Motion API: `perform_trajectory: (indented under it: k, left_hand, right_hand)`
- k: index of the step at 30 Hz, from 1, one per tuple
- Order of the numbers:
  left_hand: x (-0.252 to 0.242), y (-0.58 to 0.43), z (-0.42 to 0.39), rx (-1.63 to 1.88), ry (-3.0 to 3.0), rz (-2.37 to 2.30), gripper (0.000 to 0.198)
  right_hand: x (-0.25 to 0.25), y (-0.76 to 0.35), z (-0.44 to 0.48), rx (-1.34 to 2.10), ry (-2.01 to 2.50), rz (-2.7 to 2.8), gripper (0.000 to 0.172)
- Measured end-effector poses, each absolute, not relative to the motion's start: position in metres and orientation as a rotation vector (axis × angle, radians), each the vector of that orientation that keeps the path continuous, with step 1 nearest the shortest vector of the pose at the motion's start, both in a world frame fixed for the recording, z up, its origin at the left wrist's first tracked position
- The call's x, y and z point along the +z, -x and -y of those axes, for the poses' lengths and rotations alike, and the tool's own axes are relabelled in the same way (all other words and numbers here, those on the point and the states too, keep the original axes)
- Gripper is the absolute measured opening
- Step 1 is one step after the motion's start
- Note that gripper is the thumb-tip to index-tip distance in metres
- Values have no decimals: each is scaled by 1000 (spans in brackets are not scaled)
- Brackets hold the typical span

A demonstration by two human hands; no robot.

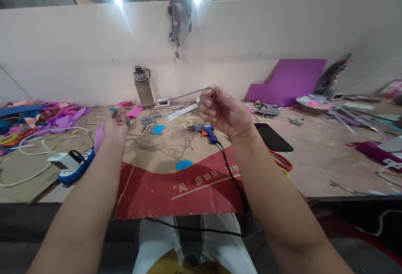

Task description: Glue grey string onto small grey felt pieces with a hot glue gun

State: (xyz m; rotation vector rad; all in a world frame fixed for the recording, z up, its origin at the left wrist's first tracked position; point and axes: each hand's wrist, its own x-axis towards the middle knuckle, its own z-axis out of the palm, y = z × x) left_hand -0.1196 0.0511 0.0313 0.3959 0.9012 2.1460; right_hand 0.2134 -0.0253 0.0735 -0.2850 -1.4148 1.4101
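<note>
A thin grey-brown string [188, 94] runs nearly taut between my two hands, above the cardboard. My right hand [221, 110] is closed, pinching its upper end between thumb and fingers. On the left, my left hand [116, 125] is curled palm-up around the other end, with a small blue piece [113, 109] at its fingertips; a greyish bit beside the fingers is too blurred to name. Below lie loose string [147, 143], blue felt-like cutouts [158, 130], another blue cutout [184, 164] and grey cutout pieces [150, 118]. A blue glue gun [207, 132] rests near my right wrist.
A bottle [144, 87] stands by the wall. Colourful scraps [40, 119] and a blue power strip [77, 169] are at left. A black phone [273, 137], tape rings [281, 159] and a purple sheet [289, 81] lie right. The glue gun's black cord [230, 171] hangs over the edge.
</note>
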Motion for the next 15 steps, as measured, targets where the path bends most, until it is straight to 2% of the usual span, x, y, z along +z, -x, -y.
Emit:
perform_trajectory:
  k: [3,5,8,11,15]
  left_hand:
    - [35,124,-50,2252,-322,-815,19]
    - [37,120,-50,2229,-343,-832,19]
    - [37,102,-48,2067,-443,-910,20]
    - [30,72,-41,1932,-740,-946,14]
    - [13,30,-26,1694,-1186,-1042,3]
  right_hand:
    - [60,-205,16,1457,342,1574,30]
    - [48,-196,7,1370,562,1746,29]
    - [32,-183,-2,851,1019,1874,19]
    - [23,-172,-5,495,1088,1759,4]
    - [13,-153,-2,668,873,1613,29]
